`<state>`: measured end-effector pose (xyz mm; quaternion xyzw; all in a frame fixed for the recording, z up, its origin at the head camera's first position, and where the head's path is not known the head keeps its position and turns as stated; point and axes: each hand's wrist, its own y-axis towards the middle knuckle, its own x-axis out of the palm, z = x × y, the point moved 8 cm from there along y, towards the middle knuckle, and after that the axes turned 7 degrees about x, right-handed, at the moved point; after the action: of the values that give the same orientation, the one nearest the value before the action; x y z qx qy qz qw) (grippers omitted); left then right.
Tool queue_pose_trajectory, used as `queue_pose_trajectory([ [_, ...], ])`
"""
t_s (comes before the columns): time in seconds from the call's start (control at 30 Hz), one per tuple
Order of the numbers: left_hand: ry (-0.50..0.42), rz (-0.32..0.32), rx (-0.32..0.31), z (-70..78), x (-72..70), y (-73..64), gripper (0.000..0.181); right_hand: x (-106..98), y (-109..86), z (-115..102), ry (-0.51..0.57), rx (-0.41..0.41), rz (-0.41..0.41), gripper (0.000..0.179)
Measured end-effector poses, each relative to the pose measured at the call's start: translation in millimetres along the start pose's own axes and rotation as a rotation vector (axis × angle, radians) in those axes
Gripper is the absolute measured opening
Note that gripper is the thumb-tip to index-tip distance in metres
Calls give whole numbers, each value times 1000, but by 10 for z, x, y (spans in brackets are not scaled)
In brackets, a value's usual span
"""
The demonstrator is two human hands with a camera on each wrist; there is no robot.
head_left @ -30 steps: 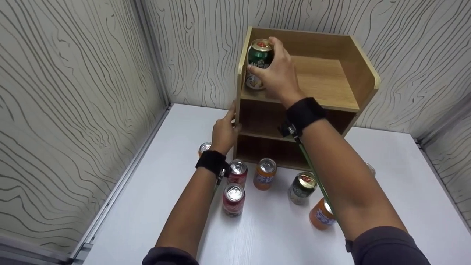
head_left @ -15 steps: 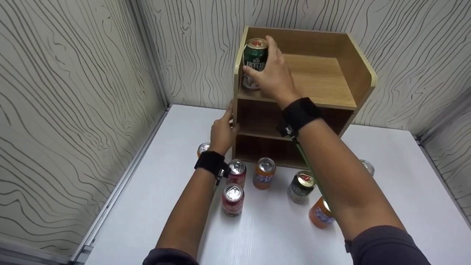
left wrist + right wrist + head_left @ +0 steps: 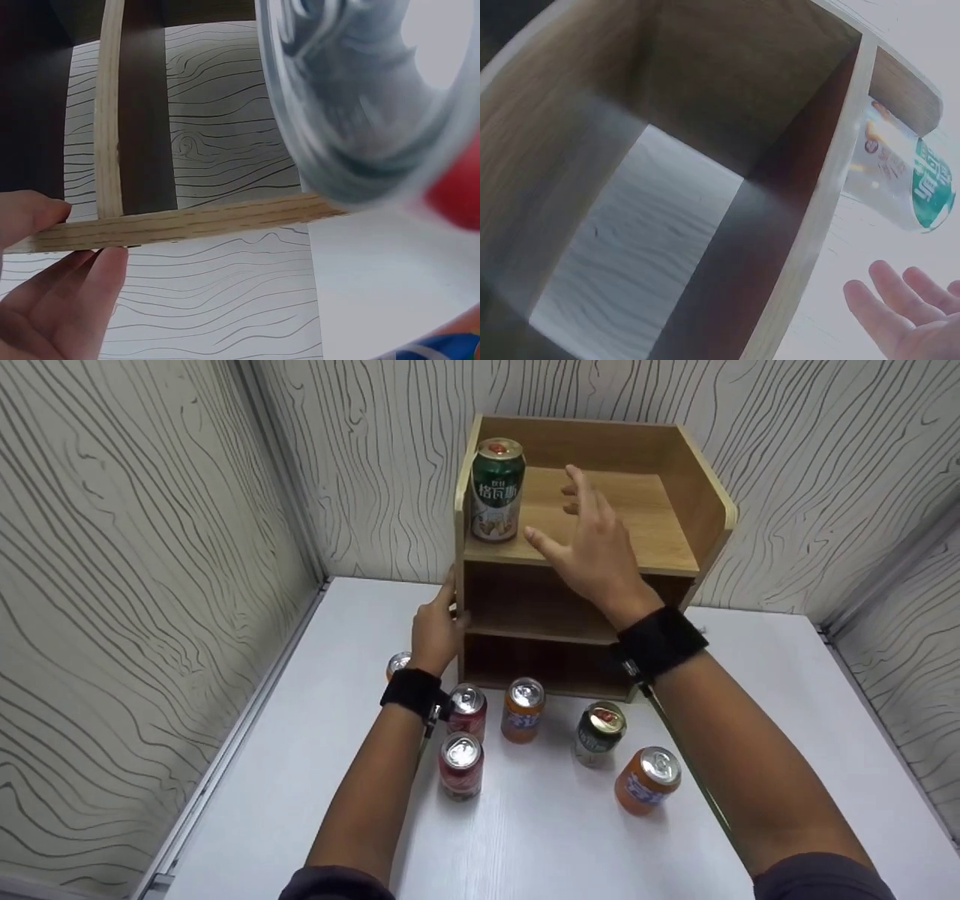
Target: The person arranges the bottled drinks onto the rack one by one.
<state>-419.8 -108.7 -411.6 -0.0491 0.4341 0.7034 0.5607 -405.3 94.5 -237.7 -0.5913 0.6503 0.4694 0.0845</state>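
Note:
A green and white drink can [image 3: 496, 495] stands upright on the top board of a wooden shelf unit [image 3: 611, 499], close to its left side panel. To its right hovers my right hand [image 3: 600, 547], fingers spread and holding nothing. The right wrist view shows those fingertips [image 3: 889, 300] apart from the can [image 3: 892, 161]. My left hand [image 3: 436, 631] grips the front edge of the shelf's left side panel. In the left wrist view its thumb [image 3: 34, 214] lies on the inner side of the panel [image 3: 187, 225] and the fingers on the outer side.
On the white table [image 3: 525, 840] before the shelf stand two red cans [image 3: 461, 769], two orange cans [image 3: 522, 712] and another green can [image 3: 598, 735]. One more can [image 3: 398, 661] is partly hidden by the left wrist. Patterned walls [image 3: 360, 472] enclose the back and sides.
My right hand has let go of the green can and moved right, away from it. The can stays on the top board. My left hand keeps its grip on the panel.

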Motion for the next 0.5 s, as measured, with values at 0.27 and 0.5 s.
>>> queue_pose_trajectory([
  [0.27,18,-2,-19,-37,-8,-16,79,-171,-645,259,-16,-150,100,76],
  [0.5,13,0,-12,-9,3,-1,77,-201,-1126,593,-67,-165,93,75],
])
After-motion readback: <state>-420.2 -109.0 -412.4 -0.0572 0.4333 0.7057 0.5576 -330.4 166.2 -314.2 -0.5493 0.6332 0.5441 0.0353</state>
